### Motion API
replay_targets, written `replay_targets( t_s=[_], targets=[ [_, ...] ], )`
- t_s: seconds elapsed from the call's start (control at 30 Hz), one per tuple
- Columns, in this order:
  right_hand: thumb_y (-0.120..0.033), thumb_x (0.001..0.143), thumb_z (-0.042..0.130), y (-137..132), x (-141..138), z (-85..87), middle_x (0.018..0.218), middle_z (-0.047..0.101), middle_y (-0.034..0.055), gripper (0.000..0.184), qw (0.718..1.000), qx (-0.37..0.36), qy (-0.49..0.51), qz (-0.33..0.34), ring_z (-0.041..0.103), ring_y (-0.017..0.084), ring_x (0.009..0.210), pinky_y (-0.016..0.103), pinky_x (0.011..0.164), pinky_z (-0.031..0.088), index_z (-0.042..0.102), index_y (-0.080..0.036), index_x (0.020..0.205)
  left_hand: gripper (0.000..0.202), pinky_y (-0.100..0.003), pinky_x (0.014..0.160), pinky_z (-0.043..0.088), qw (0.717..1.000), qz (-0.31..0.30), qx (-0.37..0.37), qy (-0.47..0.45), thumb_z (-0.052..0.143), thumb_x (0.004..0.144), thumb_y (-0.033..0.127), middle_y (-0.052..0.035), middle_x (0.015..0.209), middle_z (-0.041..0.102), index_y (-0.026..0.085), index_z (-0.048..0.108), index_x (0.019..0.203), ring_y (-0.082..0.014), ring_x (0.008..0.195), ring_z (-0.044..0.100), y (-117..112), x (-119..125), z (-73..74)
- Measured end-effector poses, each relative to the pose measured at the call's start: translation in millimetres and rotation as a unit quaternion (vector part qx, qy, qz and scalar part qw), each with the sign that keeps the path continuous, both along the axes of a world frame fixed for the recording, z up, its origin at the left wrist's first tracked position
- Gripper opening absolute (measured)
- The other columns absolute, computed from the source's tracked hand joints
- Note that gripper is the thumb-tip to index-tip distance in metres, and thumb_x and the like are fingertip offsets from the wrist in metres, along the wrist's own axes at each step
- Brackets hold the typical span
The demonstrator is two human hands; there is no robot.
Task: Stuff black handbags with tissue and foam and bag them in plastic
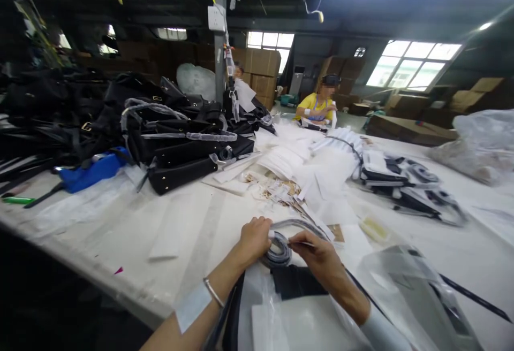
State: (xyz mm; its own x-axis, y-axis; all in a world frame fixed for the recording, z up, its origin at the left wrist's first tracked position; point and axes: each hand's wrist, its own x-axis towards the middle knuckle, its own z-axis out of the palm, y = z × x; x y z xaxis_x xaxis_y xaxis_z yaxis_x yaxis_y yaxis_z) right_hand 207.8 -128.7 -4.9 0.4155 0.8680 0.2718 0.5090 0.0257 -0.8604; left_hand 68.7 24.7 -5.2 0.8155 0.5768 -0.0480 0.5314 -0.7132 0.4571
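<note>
Close in front of me, a coiled strap (278,252) wrapped in clear film stands at the top of a black bag (297,282). My left hand (257,239) is closed on the coil's left side, with a small white piece by the fingertips. Thumb and fingers of my right hand (319,254) pinch together at the coil's right edge; what lies between them is too small to make out. Behind both hands arcs a film-wrapped handle (299,223). Clear plastic and white sheeting cover the bag's front.
Black bags (180,153) are heaped at the left, beside a blue object (94,172). Paper scraps (283,190) and white sheets (281,161) lie beyond my hands. More wrapped bags (401,180) rest at the right. A co-worker in yellow (315,106) sits across the table.
</note>
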Motion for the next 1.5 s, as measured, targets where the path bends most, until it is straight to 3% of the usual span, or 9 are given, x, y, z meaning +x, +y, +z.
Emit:
replay_targets(
  t_s=[0.13,0.27,0.57,0.8,0.93,1.07,1.17,1.33,1.5],
  targets=[
    [-0.039,0.090,0.064,5.6,-14.2,-11.1,0.080,0.071,0.0023,0.019,0.998,-0.038,-0.017,0.045,0.065,0.018,0.073,0.028,0.069,0.052,0.067,-0.021,0.084,0.040,-0.034,0.098,0.045,0.999,0.011,0.028,0.013,0.061,0.080,0.021,-0.0078,0.121,0.064,0.023,0.059,0.120,-0.0243,0.116,0.057,3.9,0.0,-9.8],
    [-0.036,0.090,0.061,12.2,-19.1,-11.7,0.074,0.067,0.0005,0.018,0.996,-0.042,-0.034,0.066,0.061,0.017,0.068,0.027,0.063,0.049,0.063,-0.021,0.081,0.026,-0.030,0.096,0.045,0.999,0.005,0.036,0.016,0.060,0.081,0.022,-0.0053,0.111,0.068,0.023,0.065,0.107,-0.0221,0.110,0.059,5.8,2.1,-12.3],
    [-0.021,0.090,0.056,25.9,-10.3,7.0,0.074,0.060,0.0020,0.011,0.970,0.097,-0.207,0.081,0.057,0.017,0.065,0.028,0.060,0.045,0.060,-0.022,0.080,0.026,-0.026,0.088,0.047,0.998,0.028,0.047,-0.017,0.055,0.089,0.021,-0.0038,0.113,0.066,0.025,0.065,0.112,-0.0189,0.102,0.065,5.5,-3.1,-3.1],
    [-0.010,0.081,0.054,30.8,-9.8,-17.2,0.072,0.063,0.0008,0.013,0.957,0.035,-0.266,0.113,0.059,0.017,0.062,0.027,0.056,0.045,0.058,-0.022,0.079,0.027,-0.025,0.090,0.047,0.998,0.024,0.035,-0.039,0.055,0.088,0.017,-0.0042,0.113,0.065,0.024,0.065,0.113,-0.0183,0.105,0.063,5.1,-6.4,2.6],
    [-0.014,0.083,0.061,40.8,-13.9,-14.0,0.086,0.066,0.0054,0.009,0.926,0.039,-0.366,0.081,0.061,0.022,0.078,0.033,0.070,0.049,0.058,-0.022,0.080,0.025,-0.026,0.091,0.047,0.998,0.024,0.019,-0.059,0.054,0.090,0.019,-0.0044,0.111,0.066,0.024,0.065,0.112,-0.0188,0.105,0.064,0.0,-4.2,4.1],
    [-0.011,0.083,0.061,57.2,-9.7,-8.3,0.120,0.064,0.0142,0.013,0.891,0.095,-0.439,0.061,0.057,0.032,0.112,0.054,0.097,0.046,0.059,-0.020,0.091,0.025,-0.030,0.095,0.047,0.995,0.031,-0.007,-0.094,0.053,0.091,0.019,-0.0068,0.114,0.066,0.022,0.062,0.115,-0.0205,0.107,0.063,-5.8,-3.9,7.7],
    [-0.009,0.090,0.050,65.2,-1.4,-12.3,0.118,0.065,0.0134,0.017,0.877,0.137,-0.449,0.100,0.059,0.028,0.114,0.058,0.105,0.041,0.057,-0.021,0.100,0.027,-0.031,0.101,0.044,0.990,0.046,-0.037,-0.130,0.054,0.088,0.013,-0.0067,0.117,0.065,0.021,0.060,0.113,-0.0200,0.113,0.060,-5.5,-6.7,8.1],
    [-0.009,0.096,0.044,64.9,5.5,-16.2,0.105,0.068,0.0103,0.016,0.869,0.151,-0.456,0.116,0.064,0.023,0.097,0.046,0.094,0.051,0.055,-0.020,0.098,0.018,-0.026,0.086,0.048,0.971,0.101,-0.129,-0.175,0.047,0.094,0.026,-0.0046,0.107,0.070,0.020,0.059,0.107,-0.0157,0.096,0.066,18.3,-11.4,2.3],
    [-0.014,0.099,0.042,64.6,-0.5,-9.2,0.099,0.068,0.0105,0.015,0.872,0.179,-0.442,0.111,0.062,0.023,0.091,0.038,0.081,0.053,0.056,-0.019,0.103,0.048,-0.028,0.068,0.047,0.955,0.098,-0.249,-0.129,0.037,0.100,0.047,-0.0012,0.062,0.062,0.018,0.058,0.068,-0.0186,0.072,0.065,47.7,-5.1,-9.9]
  ],
)
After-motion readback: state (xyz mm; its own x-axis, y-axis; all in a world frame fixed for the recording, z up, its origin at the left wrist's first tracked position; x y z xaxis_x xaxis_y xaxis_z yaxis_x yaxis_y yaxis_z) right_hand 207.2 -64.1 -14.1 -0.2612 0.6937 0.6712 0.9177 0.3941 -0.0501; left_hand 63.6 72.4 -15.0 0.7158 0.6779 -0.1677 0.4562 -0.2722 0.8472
